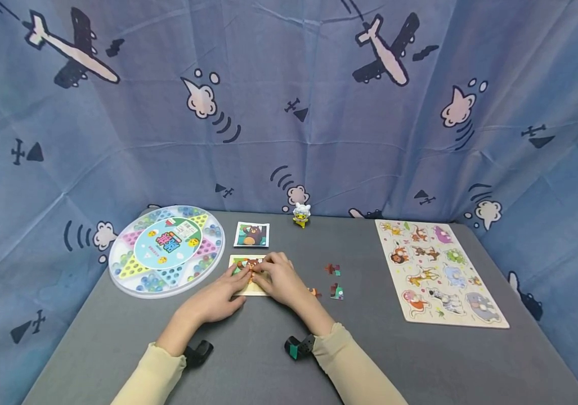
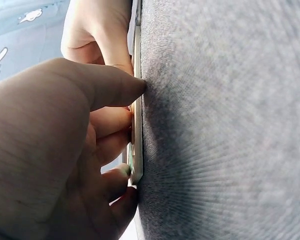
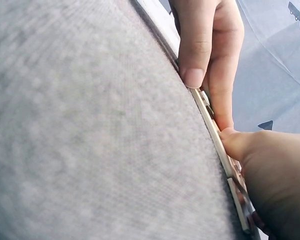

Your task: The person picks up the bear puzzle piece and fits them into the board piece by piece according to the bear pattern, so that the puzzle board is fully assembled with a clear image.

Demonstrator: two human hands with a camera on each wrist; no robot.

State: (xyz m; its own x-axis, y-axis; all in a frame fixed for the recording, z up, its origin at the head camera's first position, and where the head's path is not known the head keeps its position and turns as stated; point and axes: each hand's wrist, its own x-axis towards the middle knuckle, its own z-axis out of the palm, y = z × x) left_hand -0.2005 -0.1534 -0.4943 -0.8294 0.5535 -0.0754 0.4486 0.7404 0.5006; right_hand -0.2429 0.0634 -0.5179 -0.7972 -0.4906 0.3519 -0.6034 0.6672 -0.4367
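Observation:
A small wooden bear puzzle board [image 1: 252,289] lies flat on the grey table, partly covered by both hands. My left hand [image 1: 218,297] holds it from the left, fingers over the picture and thumb at the near edge, as the left wrist view shows. With bent fingers and thumb, my right hand [image 1: 285,281] pinches a puzzle piece down on the right part of the board; the piece is mostly hidden under the fingertips. To the right of that hand lie a red-brown loose piece [image 1: 330,269], a green loose piece [image 1: 337,291] and an orange piece [image 1: 313,292], half hidden by the wrist.
Behind the board is a bear picture card [image 1: 251,234]. A round marble game board [image 1: 167,250] stands to the left, and a large wooden animal puzzle [image 1: 440,275] to the right. A small yellow-and-white figurine [image 1: 301,215] stands at the back by the patterned curtain [image 1: 289,112].

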